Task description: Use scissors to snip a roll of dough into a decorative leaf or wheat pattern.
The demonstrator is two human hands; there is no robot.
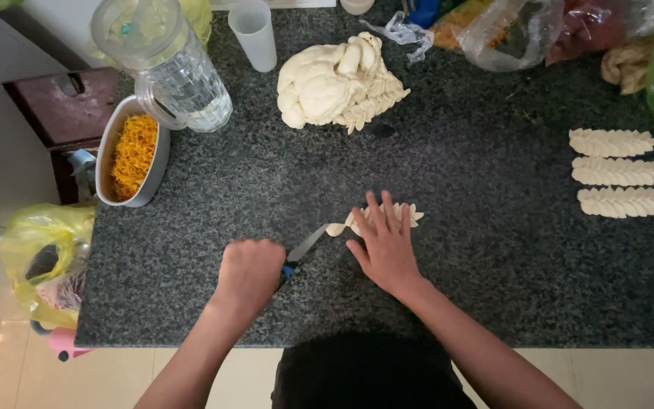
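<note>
We press the open right hand point(384, 244) flat to steady the dough strip point(376, 218) on the counter point(493, 250) while the left hand point(249, 270), fisted around the knife point(304, 248), cuts its end.

A wide stretch of bare granite counter point(493, 265) is left open from three to five o'clock of the right hand point(386, 246), and passage there is unhindered. At two o'clock the way is bounded by three shaped dough strips point(616, 171). At twelve o'clock a dough heap point(338, 83) is met, with bags point(562, 30) crowded behind it. At ten o'clock of the left hand point(250, 271), the route is blocked by a glass jar point(168, 64), a dish of orange shreds point(132, 151) and a plastic cup point(254, 32).
</note>
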